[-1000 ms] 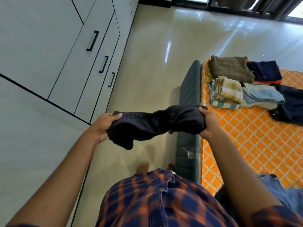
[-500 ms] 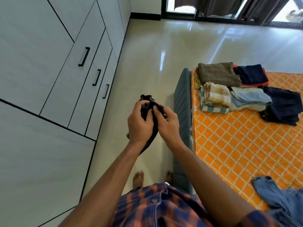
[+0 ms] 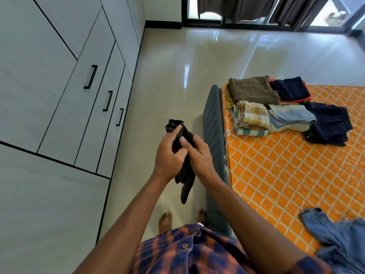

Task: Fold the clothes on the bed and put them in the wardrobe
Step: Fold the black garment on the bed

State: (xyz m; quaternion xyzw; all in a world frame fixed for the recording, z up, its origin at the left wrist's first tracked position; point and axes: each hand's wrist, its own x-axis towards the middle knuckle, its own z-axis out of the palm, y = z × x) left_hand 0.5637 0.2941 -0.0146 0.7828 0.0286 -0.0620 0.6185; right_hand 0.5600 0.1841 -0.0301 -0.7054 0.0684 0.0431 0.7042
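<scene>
- So, left hand (image 3: 167,155) and right hand (image 3: 200,157) both pinch the dark garment (image 3: 185,184), held up just off the edge of the bed (image 3: 276,184).
- Reckon that dangling tail needs tucking in first, or it'll stack lumpy.

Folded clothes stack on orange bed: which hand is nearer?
Right. The right hand grips the black cloth garment on the folded clothes stack side; left hand grips it farther away.

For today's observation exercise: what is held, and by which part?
The left hand and right hand grip a dark garment near its upper end; the rest hangs.
</scene>
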